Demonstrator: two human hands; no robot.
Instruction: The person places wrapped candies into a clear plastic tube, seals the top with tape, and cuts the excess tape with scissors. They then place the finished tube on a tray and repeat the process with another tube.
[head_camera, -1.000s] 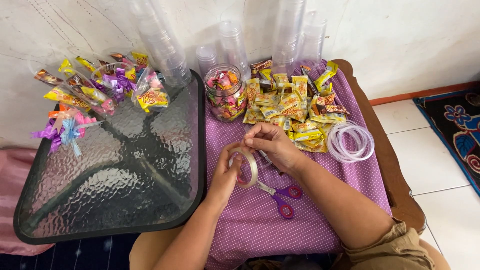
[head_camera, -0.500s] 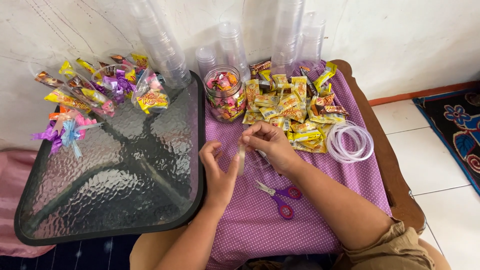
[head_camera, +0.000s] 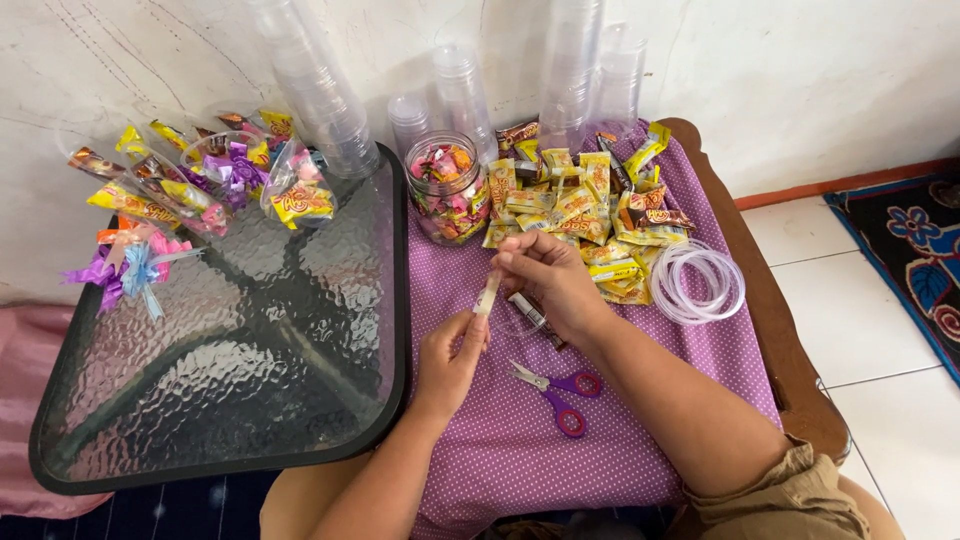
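A small roll of clear tape (head_camera: 488, 293) stands edge-on between my two hands, above the purple dotted cloth (head_camera: 500, 450). My left hand (head_camera: 450, 355) pinches its lower end from below. My right hand (head_camera: 550, 280) grips its upper end with the fingertips. Purple-handled scissors (head_camera: 555, 390) lie on the cloth just below my right wrist. A small dark, tube-like object (head_camera: 527, 311) lies partly hidden under my right hand.
A glass jar of sweets (head_camera: 447, 190) and a pile of yellow snack packets (head_camera: 590, 210) sit behind my hands. Clear plastic rings (head_camera: 697, 282) lie at right. Stacks of clear cups (head_camera: 310, 80) stand along the wall. Ribboned filled cups (head_camera: 200, 180) rest on the glass table (head_camera: 220, 330).
The tape roll has turned from face-on to edge-on. My left hand has slid down to its lower end and my right hand has shifted up and right.
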